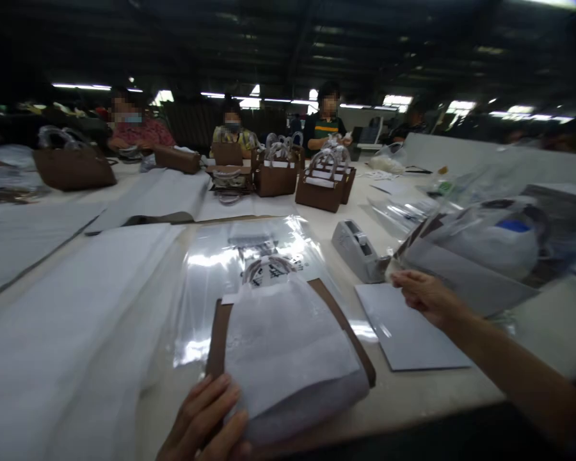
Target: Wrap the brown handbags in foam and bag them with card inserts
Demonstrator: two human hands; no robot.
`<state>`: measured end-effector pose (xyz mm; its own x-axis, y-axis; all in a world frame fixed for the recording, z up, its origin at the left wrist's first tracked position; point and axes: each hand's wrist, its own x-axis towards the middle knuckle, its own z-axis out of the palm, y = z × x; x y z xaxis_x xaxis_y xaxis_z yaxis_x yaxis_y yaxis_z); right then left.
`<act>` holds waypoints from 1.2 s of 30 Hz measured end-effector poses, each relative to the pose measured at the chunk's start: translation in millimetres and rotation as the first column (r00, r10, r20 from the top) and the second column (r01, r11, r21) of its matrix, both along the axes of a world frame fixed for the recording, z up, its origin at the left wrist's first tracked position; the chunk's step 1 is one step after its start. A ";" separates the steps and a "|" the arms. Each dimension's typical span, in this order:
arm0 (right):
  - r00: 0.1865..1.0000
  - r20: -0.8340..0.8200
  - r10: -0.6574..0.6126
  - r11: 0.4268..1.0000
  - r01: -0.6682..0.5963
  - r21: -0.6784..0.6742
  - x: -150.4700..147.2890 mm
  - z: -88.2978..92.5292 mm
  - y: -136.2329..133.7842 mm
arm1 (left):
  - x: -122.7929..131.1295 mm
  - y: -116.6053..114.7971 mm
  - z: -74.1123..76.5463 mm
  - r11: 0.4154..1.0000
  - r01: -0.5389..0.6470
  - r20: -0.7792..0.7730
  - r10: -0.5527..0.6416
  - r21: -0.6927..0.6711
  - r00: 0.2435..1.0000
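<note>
A brown handbag [217, 339] lies on the table in front of me, its front covered by white tissue paper [288, 346]. Its wrapped handles [269, 267] point away from me, over a clear plastic bag [199, 269]. My left hand [211, 416] rests with fingers extended on the lower left edge of the paper and handbag. At the front end of a grey tape dispenser [358, 250], my right hand [425, 296] is closed in a pinch. A short strip of tape [390, 267] appears to be between its fingertips.
A flat white sheet stack [413, 333] lies below my right hand. Long white paper [77, 333] covers the left side. Several brown handbags [319, 189] stand farther back, with co-workers [327, 121] behind them. Plastic-wrapped items [480, 250] are piled at right.
</note>
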<state>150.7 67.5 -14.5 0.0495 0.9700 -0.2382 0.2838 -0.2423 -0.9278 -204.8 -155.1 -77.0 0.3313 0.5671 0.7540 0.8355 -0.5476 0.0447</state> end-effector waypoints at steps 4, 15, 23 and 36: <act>0.901 -0.400 0.170 0.945 -0.264 -0.194 -50.9 49.8 -74.8 | 11.0 -8.3 23.1 0.994 -0.011 0.050 0.016 -0.109 0.999; 0.747 -0.608 0.270 0.695 -0.588 -0.414 -163.3 34.5 -175.3 | 14.0 -11.4 21.0 1.000 -0.021 0.086 0.023 -0.021 0.996; 0.828 -0.482 0.287 0.712 -0.521 -0.471 -167.6 28.0 -178.9 | 10.9 -6.2 28.1 0.999 0.027 0.042 -0.026 -0.043 0.999; 0.842 -0.535 0.062 0.771 -0.381 -0.511 -164.9 26.6 -201.3 | 9.7 -6.6 41.7 0.951 0.101 0.141 -0.061 -0.293 0.988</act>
